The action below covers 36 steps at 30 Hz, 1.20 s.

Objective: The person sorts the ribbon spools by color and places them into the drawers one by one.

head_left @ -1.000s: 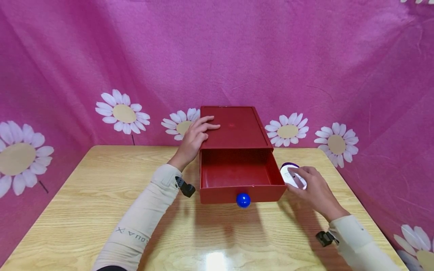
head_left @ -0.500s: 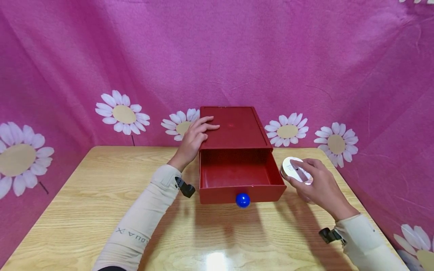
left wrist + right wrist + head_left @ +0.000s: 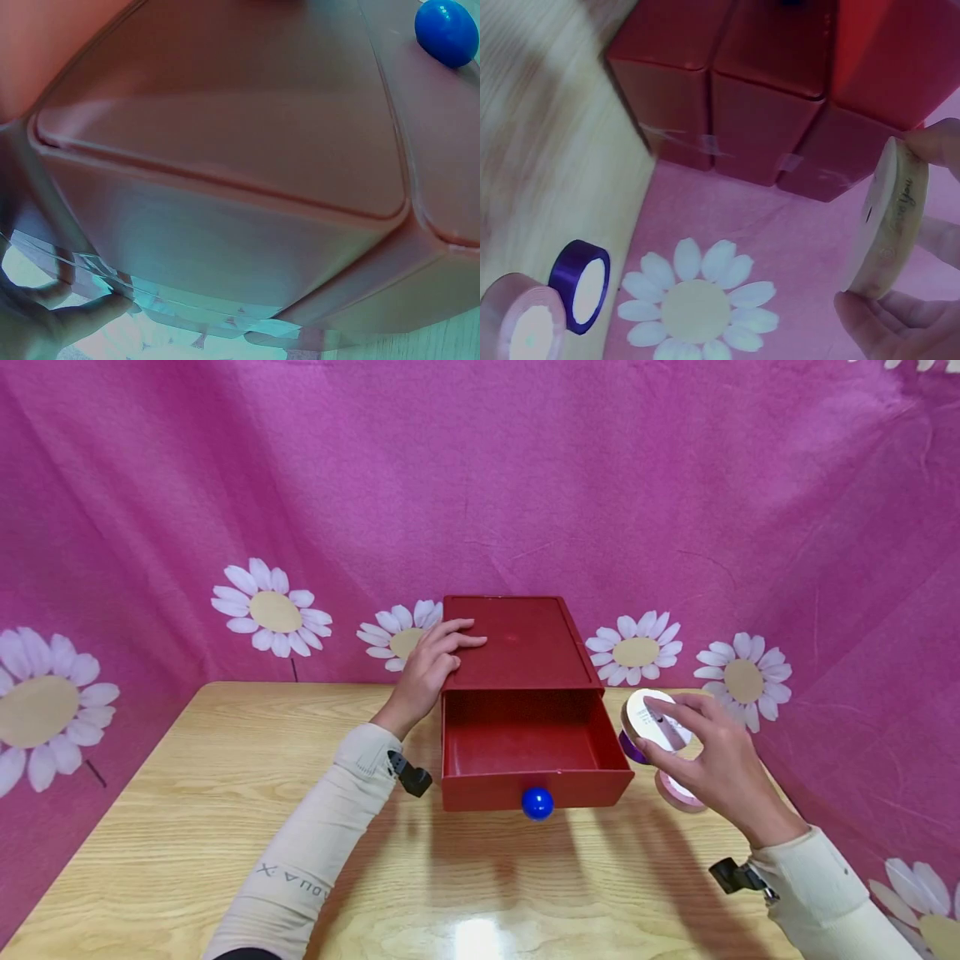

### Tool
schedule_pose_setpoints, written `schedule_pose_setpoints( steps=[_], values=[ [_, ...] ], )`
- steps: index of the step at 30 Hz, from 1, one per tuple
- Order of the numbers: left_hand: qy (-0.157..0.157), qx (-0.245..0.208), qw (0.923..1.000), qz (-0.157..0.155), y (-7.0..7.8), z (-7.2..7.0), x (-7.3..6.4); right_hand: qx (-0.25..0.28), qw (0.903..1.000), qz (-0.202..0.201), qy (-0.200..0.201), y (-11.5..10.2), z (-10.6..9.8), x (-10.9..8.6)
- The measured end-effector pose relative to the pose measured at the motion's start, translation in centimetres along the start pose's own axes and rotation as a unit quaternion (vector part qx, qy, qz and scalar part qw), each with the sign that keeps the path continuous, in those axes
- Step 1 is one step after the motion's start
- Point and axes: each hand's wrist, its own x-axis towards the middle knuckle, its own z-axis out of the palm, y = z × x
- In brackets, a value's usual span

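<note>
My right hand (image 3: 720,764) pinches a spool of tan printed ribbon (image 3: 901,217) by its rim, thumb on one side and fingers on the other. The spool's white face (image 3: 651,720) is turned up in the head view, right of the red drawer unit (image 3: 517,643). My left hand (image 3: 426,675) rests on the unit's upper left edge, its fingers stretched over the top. Pulled out at the front is a red drawer (image 3: 480,792) with a round blue knob (image 3: 537,803); no item shows inside it.
A purple ribbon spool (image 3: 577,285) and a pink ribbon spool (image 3: 517,319) stand side by side on the wooden table (image 3: 300,810), to the unit's right. Behind hangs a magenta cloth (image 3: 480,485) with daisies. The unit has several stacked levels.
My right hand has raised the tan ribbon spool off the table and moved slightly away and right. The purple and pink spools beneath have come into sight. The left hand stays put.
</note>
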Motion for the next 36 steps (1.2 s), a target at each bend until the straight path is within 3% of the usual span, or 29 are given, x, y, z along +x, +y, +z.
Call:
schedule_pose_setpoints(
  steps=[7, 10, 24, 36],
  values=[
    [-0.003, 0.002, 1.0000, -0.004, 0.0, 0.0, 0.0, 0.020, 0.9984, -0.042, 0.034, -0.9, -0.8, 0.9],
    [-0.004, 0.003, 1.0000, -0.004, 0.0, 0.0, 0.0, 0.024, 0.9981, -0.042, 0.038, -1.5, -1.2, 1.2],
    [-0.002, 0.003, 1.0000, -0.002, 0.0, 0.0, 0.0, 0.020, 0.9981, -0.056, 0.019, -4.4, -2.1, 2.8],
    [-0.003, -0.001, 1.0000, -0.005, 0.0, 0.0, 0.1, 0.051, 0.9910, -0.123, -0.015, -6.8, -1.4, 4.2]
  ],
)
